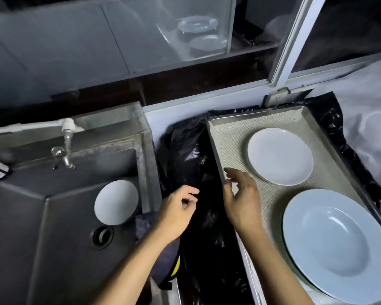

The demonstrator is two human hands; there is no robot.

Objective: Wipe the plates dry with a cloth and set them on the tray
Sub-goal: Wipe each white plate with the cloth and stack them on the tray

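A metal tray (229, 139) with a beige liner lies on the right. On it sit a small flat white plate (279, 156) and a large deep white plate (337, 245) nearer me. Another small white plate (116, 202) leans in the right corner of the steel sink (53, 216). My right hand (240, 194) hovers over the tray's left rim with fingers loosely spread, holding nothing. My left hand (178, 210) is over the dark gap between sink and tray, fingers loosely curled, nothing visible in it. No cloth is clearly visible.
A tap (65, 148) sticks out over the sink's back edge, and a drain (102, 236) is in its floor. Black plastic sheeting (189, 150) fills the gap and lies under the tray. Behind a window frame (293, 40), stacked dishes (198, 29) stand on a shelf.
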